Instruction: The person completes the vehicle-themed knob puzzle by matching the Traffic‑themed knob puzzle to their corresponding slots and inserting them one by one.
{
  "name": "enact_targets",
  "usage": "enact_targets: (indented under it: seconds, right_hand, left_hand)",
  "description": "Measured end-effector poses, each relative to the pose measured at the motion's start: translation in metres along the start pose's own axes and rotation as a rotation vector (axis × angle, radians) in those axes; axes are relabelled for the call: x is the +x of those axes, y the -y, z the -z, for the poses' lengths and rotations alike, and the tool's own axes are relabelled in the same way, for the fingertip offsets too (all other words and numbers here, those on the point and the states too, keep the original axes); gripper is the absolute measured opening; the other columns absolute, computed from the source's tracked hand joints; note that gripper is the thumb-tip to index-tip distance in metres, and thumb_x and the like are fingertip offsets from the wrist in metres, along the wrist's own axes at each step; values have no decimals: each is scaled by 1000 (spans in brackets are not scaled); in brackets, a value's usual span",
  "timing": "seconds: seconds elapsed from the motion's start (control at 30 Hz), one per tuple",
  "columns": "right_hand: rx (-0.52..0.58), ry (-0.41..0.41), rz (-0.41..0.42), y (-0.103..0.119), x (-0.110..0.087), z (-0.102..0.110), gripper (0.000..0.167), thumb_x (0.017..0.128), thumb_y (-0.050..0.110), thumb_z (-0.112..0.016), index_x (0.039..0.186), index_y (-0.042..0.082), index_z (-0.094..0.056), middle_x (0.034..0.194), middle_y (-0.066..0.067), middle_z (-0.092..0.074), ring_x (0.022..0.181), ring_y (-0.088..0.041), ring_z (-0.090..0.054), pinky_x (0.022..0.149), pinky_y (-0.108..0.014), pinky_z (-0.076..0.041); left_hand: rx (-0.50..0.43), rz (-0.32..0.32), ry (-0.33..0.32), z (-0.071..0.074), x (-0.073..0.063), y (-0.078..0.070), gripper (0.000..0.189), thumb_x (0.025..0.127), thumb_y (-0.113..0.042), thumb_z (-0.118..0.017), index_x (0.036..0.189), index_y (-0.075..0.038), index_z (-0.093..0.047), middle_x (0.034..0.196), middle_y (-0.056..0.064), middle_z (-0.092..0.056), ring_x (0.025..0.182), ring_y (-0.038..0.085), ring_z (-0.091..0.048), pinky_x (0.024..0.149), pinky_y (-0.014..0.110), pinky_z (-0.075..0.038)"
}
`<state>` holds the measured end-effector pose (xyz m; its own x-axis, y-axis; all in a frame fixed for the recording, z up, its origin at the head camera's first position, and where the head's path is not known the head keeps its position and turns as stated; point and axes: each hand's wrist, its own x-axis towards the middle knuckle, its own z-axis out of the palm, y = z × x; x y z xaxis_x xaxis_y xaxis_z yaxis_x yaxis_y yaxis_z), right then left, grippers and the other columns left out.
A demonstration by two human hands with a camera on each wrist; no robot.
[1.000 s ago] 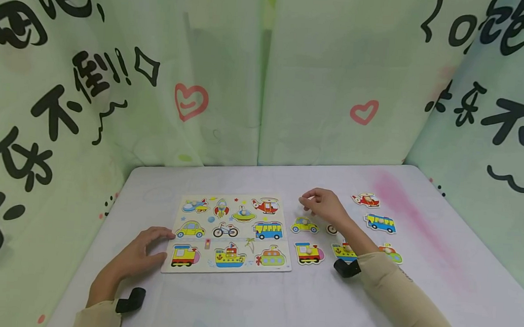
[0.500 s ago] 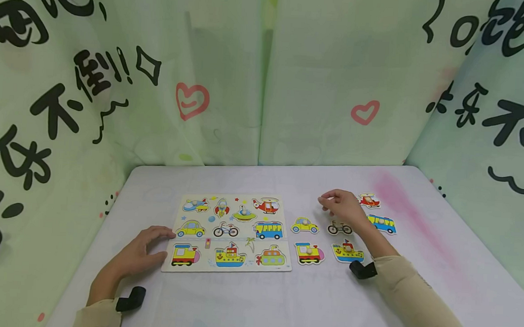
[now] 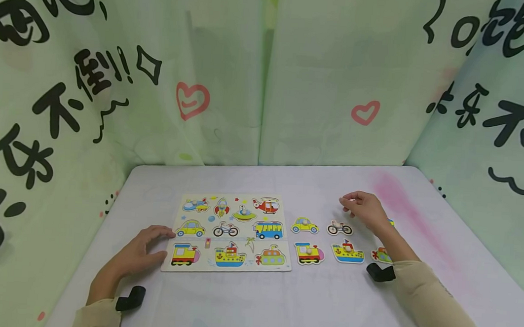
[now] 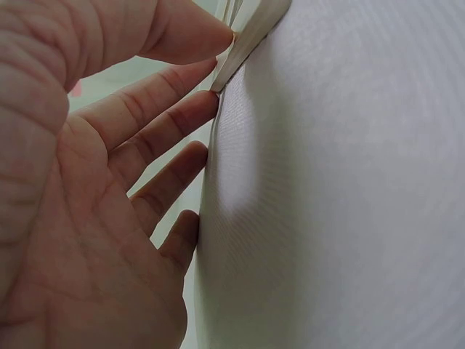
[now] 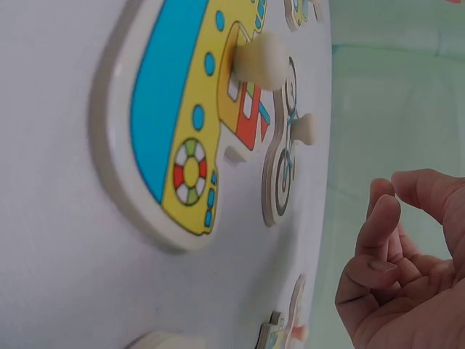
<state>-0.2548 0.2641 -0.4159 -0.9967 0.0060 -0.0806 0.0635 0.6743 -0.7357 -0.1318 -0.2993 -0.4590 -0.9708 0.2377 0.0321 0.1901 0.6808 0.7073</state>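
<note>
Writing and drawn signs on the cloth walls, head view. Left cloth (image 3: 8, 83): large black brush-style Chinese characters run in a slanting line; the character 不 (image 3: 55, 109) is legible, and an exclamation mark (image 3: 123, 62) stands farther up, just beside a four-pointed star outline (image 3: 149, 65). The characters in the upper left corner are cut by the frame and cannot be read. Back cloth (image 3: 232, 53): two red heart outlines, the left heart (image 3: 192, 102) enclosing a smaller curved line, the right heart (image 3: 365, 112) plain inside. Right cloth (image 3: 458, 154): a second 不 (image 3: 507, 127), large and black, beside smaller characters not securely legible.
</note>
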Motion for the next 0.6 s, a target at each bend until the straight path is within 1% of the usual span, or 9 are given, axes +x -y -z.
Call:
enact_targets:
  seconds: [0.2,0.33,0.6]
  right_hand:
    - [-12,-12,4,-6,-3,5,46,101,37,-62,127,-1,-61,106,-19,-72,85,-25,-61,67,-29,-45]
    - [-33,-31,6,-11,-3,7,48,101,37,-62,130,-2,-59,106,-20,-72,83,-25,-61,63,-28,-46]
    - [-93,-84,30,-26,1,13,50,101,35,-62,132,-3,-56,96,-15,-67,72,-21,-57,59,-27,-46]
  left_hand:
    - [3,17,7,0,-1,0,41,87,-6,-72,126,-13,-65,142,17,-55,137,44,-42,113,69,-32]
    - [5,33,12,0,-2,-1,41,87,-7,-72,127,-14,-65,142,16,-54,137,44,-41,114,69,-31]
    - [5,16,8,0,-1,-1,41,87,-6,-72,127,-13,-64,142,16,-54,137,43,-42,114,68,-32]
